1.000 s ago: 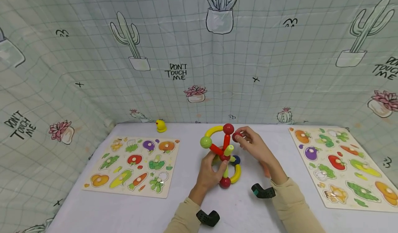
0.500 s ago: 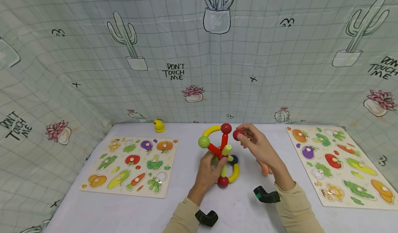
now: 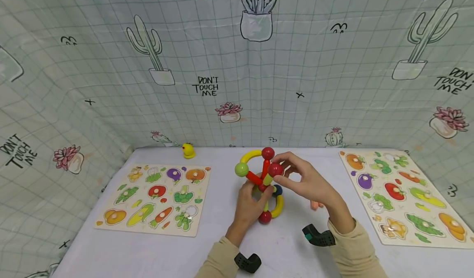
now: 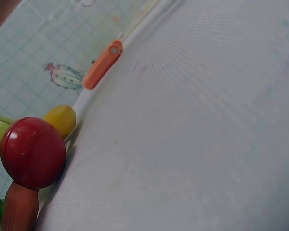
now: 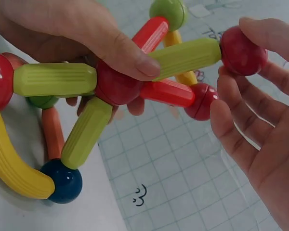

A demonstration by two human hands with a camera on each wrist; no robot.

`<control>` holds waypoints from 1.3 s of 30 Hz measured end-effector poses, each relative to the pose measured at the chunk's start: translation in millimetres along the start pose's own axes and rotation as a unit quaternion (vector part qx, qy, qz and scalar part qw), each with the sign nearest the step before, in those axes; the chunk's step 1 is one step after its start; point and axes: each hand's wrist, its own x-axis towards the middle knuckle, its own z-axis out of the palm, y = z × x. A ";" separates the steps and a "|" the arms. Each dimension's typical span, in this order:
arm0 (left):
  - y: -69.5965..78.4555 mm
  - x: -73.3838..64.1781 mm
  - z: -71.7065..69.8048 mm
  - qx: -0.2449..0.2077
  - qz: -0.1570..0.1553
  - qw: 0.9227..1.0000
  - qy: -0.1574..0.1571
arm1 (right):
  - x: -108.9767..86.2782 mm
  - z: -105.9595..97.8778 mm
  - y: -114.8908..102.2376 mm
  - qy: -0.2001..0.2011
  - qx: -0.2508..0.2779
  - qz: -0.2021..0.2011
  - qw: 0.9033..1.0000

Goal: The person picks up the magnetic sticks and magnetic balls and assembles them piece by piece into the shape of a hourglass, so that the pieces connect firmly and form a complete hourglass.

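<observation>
My left hand grips a magnetic ball-and-rod structure at its middle red ball, thumb across the joint in the right wrist view. From that joint spread green and red rods, with a green ball and yellow curved rod up top. Lower down are a blue ball and another yellow curved rod. My right hand pinches a red ball between thumb and fingers, right at the free end of a green rod. Another red ball shows large in the left wrist view.
Wooden vegetable puzzle boards lie at the left and the right. A yellow toy duck stands at the back left. Loose orange rods lie beside my right forearm. A patterned cloth hangs behind the table.
My right hand has brought the red ball left and down from beside the structure to the tip of the green rod. My left hand keeps its grip on the structure.
</observation>
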 end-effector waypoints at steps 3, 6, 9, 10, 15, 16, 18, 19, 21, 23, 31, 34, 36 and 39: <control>0.6 -0.5 1.3 0.000 -0.002 1.000 0.010 | -0.3 1.0 -3.2 -0.005 -0.003 -0.006 1.000; 1.1 -1.5 1.9 -0.013 -0.018 1.000 0.016 | -0.7 1.3 -4.7 -0.010 -0.003 -0.004 1.000; 1.0 -1.3 2.9 -0.032 -0.032 0.999 0.015 | -1.0 -1.0 -5.1 -0.019 -0.006 0.000 1.000; 0.7 -1.5 3.3 -0.041 -0.037 0.998 0.013 | -1.8 -2.0 -4.9 -0.022 -0.007 0.004 1.000; -1.1 -1.3 4.6 -0.070 -0.053 0.996 0.006 | -6.4 -11.5 -1.4 -0.012 -0.006 0.030 0.999; -1.5 -0.9 4.6 -0.072 -0.053 0.996 0.004 | -7.3 -13.5 -0.2 -0.008 -0.006 0.033 0.999; -1.8 0.1 4.0 -0.070 -0.051 0.996 0.004 | -8.7 -16.4 2.5 -0.001 -0.010 0.037 0.999; -2.1 0.7 3.7 -0.069 -0.048 0.996 0.004 | -9.3 -17.5 4.2 0.003 -0.015 0.038 0.999; -2.8 1.3 3.1 -0.063 -0.045 0.997 0.004 | -10.5 -18.7 7.1 0.007 -0.032 0.043 0.999; -3.5 0.7 2.8 -0.058 -0.044 0.997 0.003 | -11.9 -19.2 11.0 0.008 -0.054 0.050 0.997; -1.8 -2.7 1.2 -0.054 -0.054 0.997 0.002 | -17.1 -22.6 25.4 0.011 -0.094 0.080 0.992; -0.9 -3.0 0.6 -0.059 -0.050 0.997 0.003 | -19.4 -26.1 29.6 0.004 -0.104 0.101 0.989; -1.3 -2.3 1.0 -0.062 -0.042 0.997 0.005 | -21.9 -29.6 32.5 -0.005 -0.113 0.121 0.986; -2.9 -1.1 2.6 -0.066 -0.031 0.997 0.002 | -27.2 -35.5 37.0 -0.023 -0.124 0.153 0.980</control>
